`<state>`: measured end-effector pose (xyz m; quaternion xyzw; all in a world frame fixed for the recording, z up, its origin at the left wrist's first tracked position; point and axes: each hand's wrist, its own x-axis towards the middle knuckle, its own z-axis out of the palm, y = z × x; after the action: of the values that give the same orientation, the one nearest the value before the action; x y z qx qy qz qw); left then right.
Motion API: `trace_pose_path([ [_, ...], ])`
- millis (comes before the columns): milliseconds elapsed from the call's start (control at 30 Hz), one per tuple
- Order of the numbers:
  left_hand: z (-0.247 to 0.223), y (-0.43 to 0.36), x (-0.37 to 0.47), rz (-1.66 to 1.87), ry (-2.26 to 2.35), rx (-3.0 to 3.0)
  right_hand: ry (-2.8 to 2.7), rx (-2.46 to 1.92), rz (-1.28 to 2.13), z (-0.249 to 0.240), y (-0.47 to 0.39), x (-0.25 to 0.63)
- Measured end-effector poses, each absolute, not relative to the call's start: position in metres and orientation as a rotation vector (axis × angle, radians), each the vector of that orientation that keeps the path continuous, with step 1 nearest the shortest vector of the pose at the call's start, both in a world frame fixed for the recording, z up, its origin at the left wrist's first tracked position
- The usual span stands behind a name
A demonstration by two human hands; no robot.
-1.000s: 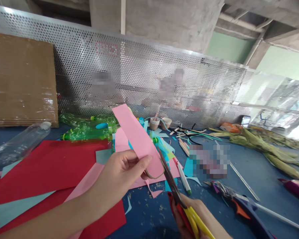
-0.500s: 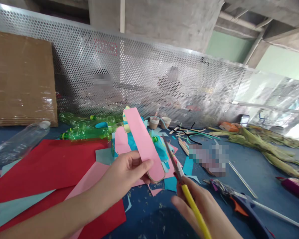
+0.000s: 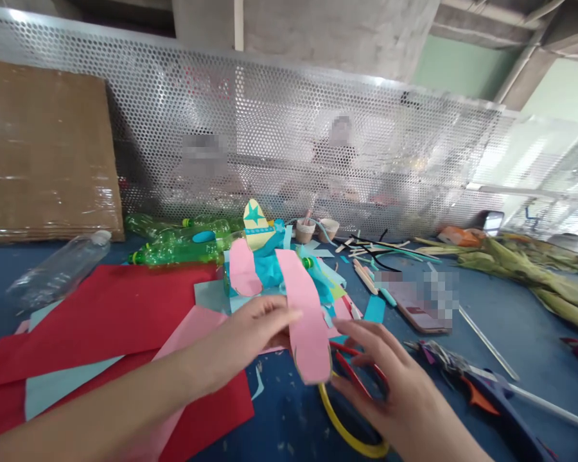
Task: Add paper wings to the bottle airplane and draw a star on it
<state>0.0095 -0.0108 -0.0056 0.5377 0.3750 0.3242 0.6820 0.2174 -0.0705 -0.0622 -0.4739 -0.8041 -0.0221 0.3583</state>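
My left hand (image 3: 257, 330) pinches a long pink paper strip (image 3: 309, 321) with a rounded lower end, thumb on its front. My right hand (image 3: 395, 378) is open beside it, fingers apart, the fingertips close to the strip's right edge. Under that hand lie scissors (image 3: 338, 423) with red and yellow handles; their blades are mostly hidden behind the strip and the fingers. Beyond the strip sits a blue-wrapped craft piece (image 3: 268, 266) with a pink rounded shape (image 3: 243, 269) on its left. A cream paper piece (image 3: 256, 224) with a blue star stands above it.
Red paper sheets (image 3: 139, 314) cover the left side, with green bottles (image 3: 178, 250) and a clear bottle (image 3: 60, 269) behind. At right lie a phone (image 3: 417, 308), a glue gun (image 3: 476, 385) and corn husks (image 3: 515, 269). A perforated metal screen (image 3: 279, 128) stands behind.
My right hand has let go of the scissors, which now lie on the table. The pink strip has been lowered and shifted right, uncovering the cream star piece.
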Motion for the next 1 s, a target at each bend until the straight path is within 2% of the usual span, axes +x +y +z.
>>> trace_pose_path([
  [100, -0.003, -0.022, 0.014, 0.577, 0.754, 1.374, -2.108, -0.962, -0.094, -0.054, -0.074, 0.214],
  [200, -0.003, -0.024, 0.014, 0.487, 0.665, 1.475, -2.05, -0.906, -0.109, -0.046, -0.076, 0.213],
  [433, -0.01, -0.016, 0.015, 0.624, 0.805, 1.327, -2.143, -0.65, 0.523, -0.042, -0.072, 0.205],
  [633, -0.022, -0.02, 0.02, 0.577, 0.887, 1.245, -2.135, -0.62, 0.689, -0.042, -0.074, 0.199],
  [733, -0.025, -0.024, 0.022, 0.548, 0.842, 1.223, -2.097, -0.707, 0.675, -0.042, -0.075, 0.201],
  [900, -0.027, -0.024, 0.023, 0.645, 0.782, 1.327, -1.798, -1.181, 0.566, -0.048, -0.075, 0.208],
  [1000, -0.027, -0.022, 0.024, 0.606, 0.78, 1.352, -1.648, -1.314, 0.566, -0.05, -0.074, 0.211],
])
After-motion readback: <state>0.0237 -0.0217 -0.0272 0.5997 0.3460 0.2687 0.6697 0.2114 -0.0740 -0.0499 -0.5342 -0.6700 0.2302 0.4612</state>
